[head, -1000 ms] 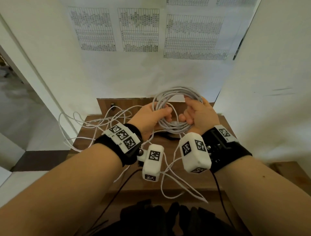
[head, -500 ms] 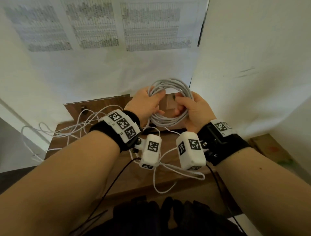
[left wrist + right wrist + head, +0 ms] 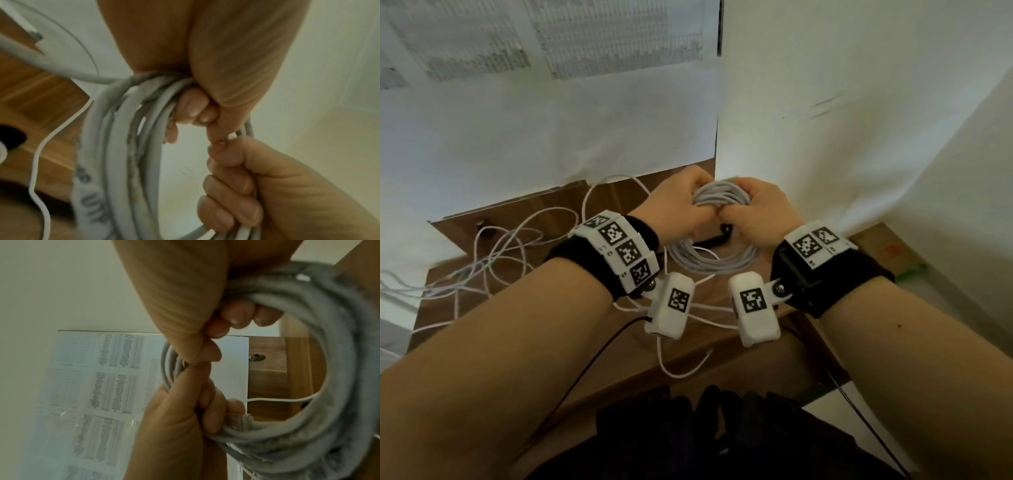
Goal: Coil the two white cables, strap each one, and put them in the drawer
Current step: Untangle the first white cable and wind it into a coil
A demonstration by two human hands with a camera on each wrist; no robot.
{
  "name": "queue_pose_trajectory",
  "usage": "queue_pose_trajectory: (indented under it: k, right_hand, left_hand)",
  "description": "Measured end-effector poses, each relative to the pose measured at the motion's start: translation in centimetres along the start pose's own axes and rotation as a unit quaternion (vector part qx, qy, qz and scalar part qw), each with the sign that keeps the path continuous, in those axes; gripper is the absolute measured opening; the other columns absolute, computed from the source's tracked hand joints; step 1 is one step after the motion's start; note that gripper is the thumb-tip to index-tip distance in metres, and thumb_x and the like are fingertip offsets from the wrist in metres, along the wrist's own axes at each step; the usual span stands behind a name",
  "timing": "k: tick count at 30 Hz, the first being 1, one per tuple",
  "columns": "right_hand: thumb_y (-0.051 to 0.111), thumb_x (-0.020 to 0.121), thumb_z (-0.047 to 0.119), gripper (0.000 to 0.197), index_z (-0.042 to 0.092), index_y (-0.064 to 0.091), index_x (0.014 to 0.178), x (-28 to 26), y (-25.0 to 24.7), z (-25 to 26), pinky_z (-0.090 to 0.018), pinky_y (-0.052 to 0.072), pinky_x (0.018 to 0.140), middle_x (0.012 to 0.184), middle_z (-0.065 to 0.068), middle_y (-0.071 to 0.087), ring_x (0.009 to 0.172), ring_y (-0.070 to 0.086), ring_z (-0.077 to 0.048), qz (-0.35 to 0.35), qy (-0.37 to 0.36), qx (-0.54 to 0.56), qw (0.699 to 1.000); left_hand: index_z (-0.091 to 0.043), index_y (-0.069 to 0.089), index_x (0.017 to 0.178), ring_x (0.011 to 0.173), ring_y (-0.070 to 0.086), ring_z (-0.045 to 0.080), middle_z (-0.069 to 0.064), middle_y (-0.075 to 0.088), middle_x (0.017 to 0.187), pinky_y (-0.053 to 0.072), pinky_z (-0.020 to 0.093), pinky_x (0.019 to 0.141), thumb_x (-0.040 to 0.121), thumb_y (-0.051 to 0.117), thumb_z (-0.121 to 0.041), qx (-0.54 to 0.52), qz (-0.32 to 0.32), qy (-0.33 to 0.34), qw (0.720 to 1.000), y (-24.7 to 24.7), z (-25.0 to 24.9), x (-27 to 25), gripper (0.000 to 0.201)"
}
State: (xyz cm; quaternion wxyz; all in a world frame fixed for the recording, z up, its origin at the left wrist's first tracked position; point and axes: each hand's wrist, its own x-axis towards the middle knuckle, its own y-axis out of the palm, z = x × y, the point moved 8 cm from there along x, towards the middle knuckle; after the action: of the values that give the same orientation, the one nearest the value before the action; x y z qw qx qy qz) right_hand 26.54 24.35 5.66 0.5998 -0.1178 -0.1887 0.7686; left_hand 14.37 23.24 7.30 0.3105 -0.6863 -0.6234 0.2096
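Wrist cameras are hanging nearest, under both forearms. Just beyond them, the coiled white cable is being held above the wooden surface, its loops drooping toward the near side. Both hands are clamping its far arc: the left hand and the right hand are curling their fingers round the bundled turns, fists touching, probably to keep the loops from springing apart until a strap goes on. A black strap-like piece is lying under the coil. To the left, the second white cable is sprawling loose, still uncoiled. Farther off, printed sheets are covering the wall. No drawer is showing.
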Motion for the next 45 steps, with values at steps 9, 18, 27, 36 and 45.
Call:
queue_pose_trajectory:
  k: [9,18,27,36,45]
  right_hand:
    - [0.057,0.078,0.004,0.025,0.026,0.059,0.069,-2.3,-1.6,-4.5,-0.036,0.043,0.054,0.047,0.011,0.052,0.050,0.047,-0.019,-0.098,0.079,0.109,0.986]
    - [0.058,0.073,0.014,0.014,0.025,0.058,0.065,-1.2,-2.0,-3.0,-0.036,0.039,0.055,0.050,0.007,0.047,0.052,0.041,-0.021,-0.134,0.056,0.158,0.977]
    - [0.055,0.083,-0.001,0.028,0.019,0.052,0.065,1.2,3.8,7.3,-0.030,0.034,0.048,0.047,0.006,0.044,0.048,0.039,-0.016,-0.076,-0.020,0.230,0.970]
    - [0.053,0.085,-0.002,0.028,0.020,0.054,0.068,1.4,8.1,12.7,-0.032,0.032,0.047,0.050,0.001,0.039,0.047,0.035,-0.020,-0.018,-0.043,0.263,0.964]
    - [0.053,0.085,-0.001,0.023,0.018,0.051,0.073,0.9,9.9,13.1,-0.031,0.037,0.046,0.055,-0.004,0.039,0.042,0.037,-0.020,0.015,-0.050,0.279,0.959]
  left_hand:
    - [-0.018,0.060,0.097,0.066,0.058,0.007,-0.007,0.060,0.075,0.049,0.022,0.065,0.079,0.075,-0.028,-0.086,0.022,-0.075,0.993,2.9,3.1,-1.4,0.026]
    - [-0.017,0.059,0.092,0.068,0.056,0.011,-0.001,0.061,0.076,0.046,0.024,0.064,0.078,0.076,-0.034,-0.105,-0.014,-0.076,0.991,1.1,2.3,-1.3,0.028]
    - [-0.013,0.059,0.089,0.068,0.059,0.017,0.003,0.060,0.074,0.051,0.039,0.071,0.078,0.077,-0.028,-0.125,-0.138,-0.087,0.979,-10.0,3.4,-5.6,0.026]
    - [-0.014,0.062,0.080,0.066,0.065,0.014,0.002,0.068,0.068,0.054,0.031,0.071,0.087,0.067,-0.021,-0.216,-0.230,-0.093,0.944,-14.6,4.7,-9.5,0.011]
    - [-0.011,0.054,0.085,0.053,0.057,0.023,0.002,0.054,0.049,0.053,0.049,0.079,0.097,0.054,-0.021,-0.336,-0.259,-0.085,0.902,-14.3,5.1,-10.7,0.015]
